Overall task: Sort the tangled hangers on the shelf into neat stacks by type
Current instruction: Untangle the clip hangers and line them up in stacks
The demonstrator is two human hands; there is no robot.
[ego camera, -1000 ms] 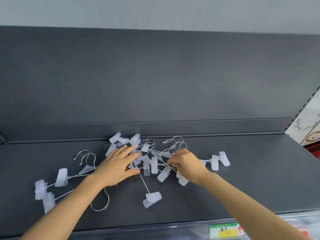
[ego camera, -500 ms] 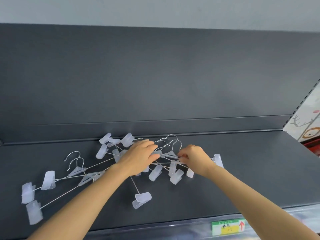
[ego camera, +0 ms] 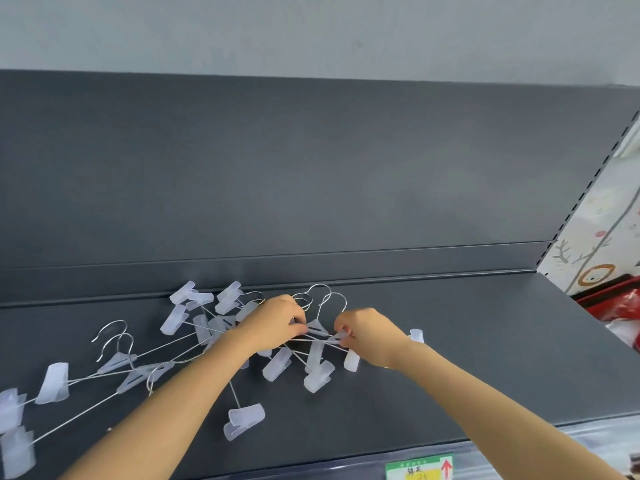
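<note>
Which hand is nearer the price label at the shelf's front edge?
Right. The right hand is above and slightly left of the label; the left hand is farther left, in the hangers.

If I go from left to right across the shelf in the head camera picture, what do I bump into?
Clips at the left edge → two loose metal hooks → left hand → right hand → lone clip past the right hand → green and yellow price label.
</note>
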